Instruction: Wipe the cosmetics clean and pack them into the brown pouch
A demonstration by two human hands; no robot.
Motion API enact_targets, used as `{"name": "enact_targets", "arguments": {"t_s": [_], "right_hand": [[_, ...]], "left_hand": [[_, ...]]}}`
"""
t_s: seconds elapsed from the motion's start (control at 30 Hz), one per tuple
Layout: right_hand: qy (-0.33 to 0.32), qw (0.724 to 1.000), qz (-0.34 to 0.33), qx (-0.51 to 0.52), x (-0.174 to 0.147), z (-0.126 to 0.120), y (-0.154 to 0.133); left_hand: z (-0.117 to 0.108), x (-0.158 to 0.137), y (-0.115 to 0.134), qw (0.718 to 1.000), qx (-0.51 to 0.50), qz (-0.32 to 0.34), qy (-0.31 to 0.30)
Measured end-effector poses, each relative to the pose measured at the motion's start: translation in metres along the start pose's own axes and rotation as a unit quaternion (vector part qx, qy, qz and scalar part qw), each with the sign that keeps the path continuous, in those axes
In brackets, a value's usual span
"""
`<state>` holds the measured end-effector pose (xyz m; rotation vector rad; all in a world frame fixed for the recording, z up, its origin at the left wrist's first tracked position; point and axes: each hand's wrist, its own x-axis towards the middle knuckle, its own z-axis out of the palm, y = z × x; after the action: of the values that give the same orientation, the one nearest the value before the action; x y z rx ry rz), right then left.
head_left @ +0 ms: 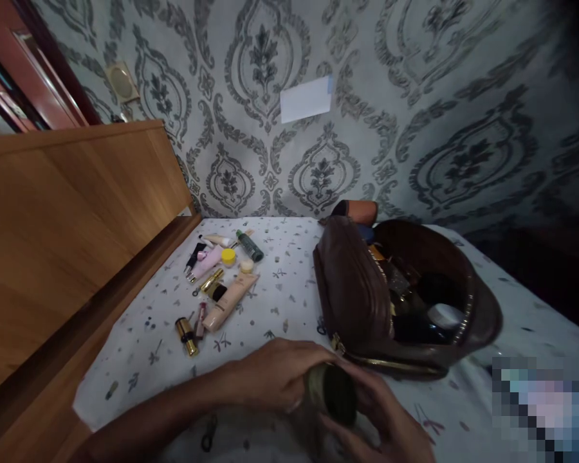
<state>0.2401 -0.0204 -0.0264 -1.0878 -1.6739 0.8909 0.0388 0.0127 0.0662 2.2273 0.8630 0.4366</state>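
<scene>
At the bottom of the head view, both my hands are closed around a small container (338, 393) with a dark round top; its kind is not clear. My left hand (275, 373) wraps its left side. Fingers of my right hand (383, 415) curve round the right side and below the top, partly hiding the body. Just beyond my hands lies a brown leather bag (352, 276), unzipped, with a white round item (446, 316) and other dark things inside. To the left, a gold and black tube (187, 335) and a beige squeeze tube (230, 302) lie on the cloth.
Further back on the patterned white cloth (289, 283) lie a green bottle (249, 245), a yellow-lidded jar (228, 257), a pink tube (208, 262) and several other cosmetics. A wooden panel (77, 206) borders the left side; a papered wall (270, 148) stands behind. A blurred-out patch (550, 405) covers the lower right.
</scene>
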Motion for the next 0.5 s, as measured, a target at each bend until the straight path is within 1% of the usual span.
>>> {"name": "enact_targets", "arguments": {"t_s": [0.1, 0.17, 0.23, 0.3, 0.33, 0.37, 0.43, 0.47, 0.5], "right_hand": [[-0.031, 0.999, 0.018, 0.013, 0.016, 0.018, -0.011], [-0.041, 0.999, 0.017, 0.014, 0.025, 0.026, -0.014], [-0.047, 0.999, 0.008, 0.001, 0.033, 0.031, -0.013], [-0.067, 0.998, -0.005, -0.023, 0.038, 0.033, -0.012], [-0.078, 0.996, -0.012, -0.035, 0.04, 0.034, -0.01], [-0.091, 0.995, -0.017, -0.045, 0.043, 0.036, -0.009], [-0.102, 0.993, -0.019, -0.062, 0.047, 0.038, -0.006], [-0.102, 0.992, -0.018, -0.069, 0.049, 0.039, -0.005], [-0.1, 0.992, -0.017, -0.075, 0.05, 0.04, -0.003]], "left_hand": [[-0.001, -0.012, -0.014, 0.999, -0.024, -0.026, 0.036], [-0.001, -0.019, -0.025, 0.998, -0.022, -0.039, 0.055], [-0.004, -0.024, -0.037, 0.996, 0.025, -0.055, 0.072], [-0.017, -0.025, -0.051, 0.984, 0.12, -0.087, 0.096], [-0.027, -0.024, -0.059, 0.972, 0.176, -0.113, 0.111], [-0.039, -0.023, -0.068, 0.953, 0.234, -0.147, 0.127], [-0.069, -0.019, -0.086, 0.898, 0.336, -0.242, 0.149], [-0.084, -0.017, -0.095, 0.867, 0.376, -0.292, 0.146], [-0.098, -0.015, -0.104, 0.85, 0.392, -0.316, 0.152]]}}
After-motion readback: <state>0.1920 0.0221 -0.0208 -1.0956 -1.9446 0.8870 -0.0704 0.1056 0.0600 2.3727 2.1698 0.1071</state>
